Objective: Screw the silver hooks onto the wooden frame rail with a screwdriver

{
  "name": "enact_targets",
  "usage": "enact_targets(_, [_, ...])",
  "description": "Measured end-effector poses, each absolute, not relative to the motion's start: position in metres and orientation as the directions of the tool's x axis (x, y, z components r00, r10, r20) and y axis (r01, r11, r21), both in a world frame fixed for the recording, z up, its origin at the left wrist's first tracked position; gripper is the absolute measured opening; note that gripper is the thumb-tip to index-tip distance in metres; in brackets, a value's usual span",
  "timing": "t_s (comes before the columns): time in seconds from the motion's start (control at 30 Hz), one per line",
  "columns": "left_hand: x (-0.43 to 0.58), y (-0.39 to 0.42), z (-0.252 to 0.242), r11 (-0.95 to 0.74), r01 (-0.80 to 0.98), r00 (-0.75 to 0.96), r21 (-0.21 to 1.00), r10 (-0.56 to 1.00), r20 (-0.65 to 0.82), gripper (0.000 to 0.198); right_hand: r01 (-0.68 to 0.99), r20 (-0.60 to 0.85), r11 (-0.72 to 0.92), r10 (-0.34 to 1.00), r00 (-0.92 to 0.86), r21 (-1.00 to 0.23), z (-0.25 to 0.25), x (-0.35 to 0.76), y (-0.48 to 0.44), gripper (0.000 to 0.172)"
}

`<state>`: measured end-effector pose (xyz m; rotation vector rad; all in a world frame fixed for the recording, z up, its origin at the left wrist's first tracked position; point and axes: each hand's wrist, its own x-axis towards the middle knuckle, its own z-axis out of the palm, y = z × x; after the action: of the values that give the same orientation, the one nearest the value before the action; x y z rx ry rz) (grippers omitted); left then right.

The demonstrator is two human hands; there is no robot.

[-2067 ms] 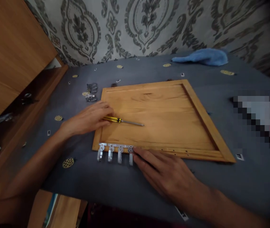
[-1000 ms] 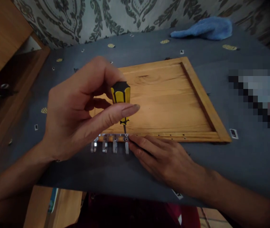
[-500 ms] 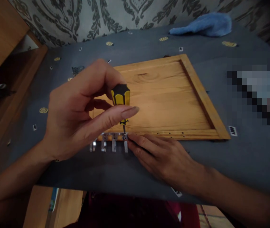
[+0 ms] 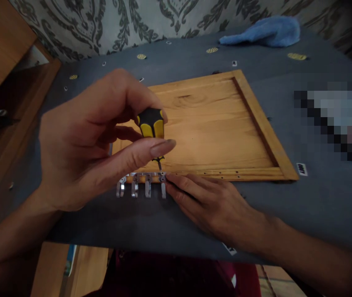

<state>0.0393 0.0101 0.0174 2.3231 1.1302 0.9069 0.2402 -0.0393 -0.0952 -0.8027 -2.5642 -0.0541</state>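
A screwdriver (image 4: 154, 126) with a yellow and black handle is gripped between the thumb and fingers of my left hand (image 4: 79, 136). Its shaft leans slightly, and the tip meets the right end of a shiny metal hook rail (image 4: 141, 178). Several curved hooks hang from this rail over the near edge of a framed wooden board (image 4: 206, 128). My right hand (image 4: 213, 202) rests low along that edge, its closed fingertips pressed at the rail's right end. The right thumb is hidden.
A crumpled blue cloth (image 4: 265, 32) lies at the back of the grey patterned tabletop (image 4: 151, 235). To the right is a pixelated flat object (image 4: 339, 123). A wooden cabinet (image 4: 2, 45) with an opening stands on the left. Small dark holes dot the board's near edge.
My left hand has shifted a little left and turned, tilting the screwdriver handle left. The tip stays at the rail's right end. My right hand keeps its place.
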Motion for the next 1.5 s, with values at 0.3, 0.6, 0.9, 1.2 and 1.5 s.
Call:
enact_targets(0.3, [0.0407,0.0103,0.0168,-0.616,0.544,0.489,0.570,0.785,0.381,0.011,0.563,0.423,0.823,0.539,-0.729,-0.079,-0.0947,0.2406,-0.0406,0.025])
enact_targets(0.6, [0.0416,0.0129,0.0146,-0.643,0.527,0.522,0.556,0.761,0.386,0.010,0.565,0.425,0.821,0.540,-0.727,-0.077,-0.0947,0.2395,-0.0401,0.025])
enact_targets(0.9, [0.0430,0.0121,0.0183,-0.616,0.518,0.520,0.593,0.777,0.353,0.016,0.557,0.411,0.827,0.535,-0.739,-0.074,-0.0937,0.2401,-0.0398,0.024])
enact_targets(1.2, [0.0404,0.0154,0.0159,-0.678,0.529,0.585,0.510,0.727,0.360,0.018,0.562,0.428,0.824,0.536,-0.727,-0.077,-0.0939,0.2396,-0.0389,0.025])
enact_targets(1.5, [0.0364,0.0165,0.0183,-0.721,0.439,0.630,0.536,0.672,0.389,0.031,0.556,0.432,0.826,0.536,-0.725,-0.092,-0.0957,0.2398,-0.0395,0.025])
